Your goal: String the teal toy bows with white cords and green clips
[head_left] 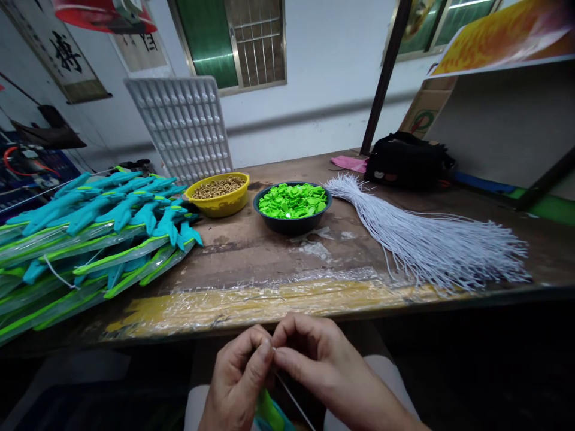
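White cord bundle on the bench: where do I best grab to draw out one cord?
Take the white cord bundle at its fanned end near the table's front edge, coming in from the front right. Strands lie spread apart there; by the black bowl they are bunched tight. Likely easiest for the right hand.

Worn wooden workbench [251, 248] against white wall [341, 60], barred window [256, 39]

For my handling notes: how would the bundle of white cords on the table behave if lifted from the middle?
Probably floppy: the bundle of white cords fans loosely at its right end. Likely light: strands look as thin as the cord that left hand and right hand pinch. Strands may slip out: that end lies unbound.
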Action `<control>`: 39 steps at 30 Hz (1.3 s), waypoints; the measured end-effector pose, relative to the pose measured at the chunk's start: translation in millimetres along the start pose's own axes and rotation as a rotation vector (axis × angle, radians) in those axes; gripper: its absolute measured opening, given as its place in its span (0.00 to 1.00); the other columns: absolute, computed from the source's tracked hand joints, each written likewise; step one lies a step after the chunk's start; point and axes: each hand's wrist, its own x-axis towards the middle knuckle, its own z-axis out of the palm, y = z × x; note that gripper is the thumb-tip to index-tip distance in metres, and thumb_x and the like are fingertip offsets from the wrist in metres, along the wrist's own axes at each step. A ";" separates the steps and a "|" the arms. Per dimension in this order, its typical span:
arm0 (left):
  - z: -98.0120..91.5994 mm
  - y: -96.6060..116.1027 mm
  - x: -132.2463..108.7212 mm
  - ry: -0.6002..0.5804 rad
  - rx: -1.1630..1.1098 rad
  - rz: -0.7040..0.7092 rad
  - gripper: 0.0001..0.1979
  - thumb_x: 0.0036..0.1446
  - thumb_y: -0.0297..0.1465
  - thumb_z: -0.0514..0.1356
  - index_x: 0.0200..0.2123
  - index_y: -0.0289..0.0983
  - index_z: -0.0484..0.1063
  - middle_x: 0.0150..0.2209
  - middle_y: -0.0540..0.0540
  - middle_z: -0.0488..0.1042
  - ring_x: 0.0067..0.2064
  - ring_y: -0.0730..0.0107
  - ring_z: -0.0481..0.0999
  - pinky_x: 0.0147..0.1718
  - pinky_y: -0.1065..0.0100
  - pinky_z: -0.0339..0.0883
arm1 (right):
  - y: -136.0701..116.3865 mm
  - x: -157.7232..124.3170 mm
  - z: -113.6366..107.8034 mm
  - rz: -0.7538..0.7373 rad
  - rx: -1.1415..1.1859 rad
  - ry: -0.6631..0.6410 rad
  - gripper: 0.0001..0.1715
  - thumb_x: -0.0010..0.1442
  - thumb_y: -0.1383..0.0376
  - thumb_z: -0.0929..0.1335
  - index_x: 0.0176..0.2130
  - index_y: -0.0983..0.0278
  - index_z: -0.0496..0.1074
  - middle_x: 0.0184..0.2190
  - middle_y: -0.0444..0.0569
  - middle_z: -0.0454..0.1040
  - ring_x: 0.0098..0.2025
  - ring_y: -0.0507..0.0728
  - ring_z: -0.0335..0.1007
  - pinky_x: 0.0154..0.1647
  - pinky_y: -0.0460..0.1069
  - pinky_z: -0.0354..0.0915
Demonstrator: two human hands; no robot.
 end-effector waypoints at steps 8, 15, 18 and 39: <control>3.3 -0.1 -0.4 0.021 0.045 0.015 0.18 0.67 0.42 0.58 0.28 0.37 0.70 0.27 0.50 0.64 0.30 0.71 0.63 0.30 0.72 0.59 | 4.3 -6.2 -2.2 -0.187 -0.227 0.039 0.07 0.62 0.67 0.66 0.31 0.64 0.67 0.30 0.46 0.70 0.33 0.52 0.66 0.33 0.45 0.63; -9.2 -7.5 5.8 -0.157 -0.091 -0.098 0.20 0.64 0.44 0.61 0.26 0.36 0.67 0.27 0.50 0.64 0.29 0.72 0.61 0.28 0.72 0.58 | 12.0 -8.7 1.4 -0.681 -0.475 0.012 0.09 0.65 0.75 0.60 0.37 0.62 0.63 0.39 0.52 0.70 0.41 0.55 0.69 0.40 0.48 0.68; -10.3 -9.6 5.6 -0.156 -0.101 -0.117 0.19 0.63 0.43 0.61 0.27 0.36 0.68 0.26 0.50 0.64 0.28 0.73 0.62 0.28 0.72 0.58 | 18.0 -7.0 4.7 -0.744 -0.533 0.062 0.11 0.65 0.77 0.59 0.36 0.61 0.61 0.32 0.48 0.67 0.36 0.55 0.67 0.33 0.47 0.65; 15.9 -10.0 -7.1 0.147 0.199 0.053 0.09 0.59 0.34 0.65 0.28 0.37 0.74 0.30 0.47 0.74 0.31 0.68 0.72 0.32 0.72 0.67 | 18.5 -16.9 5.0 -0.410 -0.575 0.228 0.10 0.65 0.72 0.59 0.32 0.62 0.63 0.28 0.45 0.69 0.28 0.52 0.66 0.29 0.46 0.60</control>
